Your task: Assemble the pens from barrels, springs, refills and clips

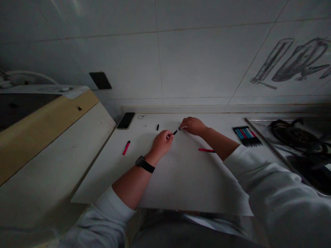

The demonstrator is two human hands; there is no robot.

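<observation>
My left hand, with a black watch on its wrist, pinches a short black pen part that points up and to the right. Close by, my right hand has its fingertips drawn together at a tiny dark piece; its kind is too small to make out. The two hands are slightly apart above the white tabletop. Below my right forearm lies a red pen barrel, partly covered by the arm. A small black piece rests just beyond my left hand.
A red pen with a black end lies at left, near a phone. A thin ring and a tiny bit lie at the back. Several coloured pens form a row at right, beside a gas stove.
</observation>
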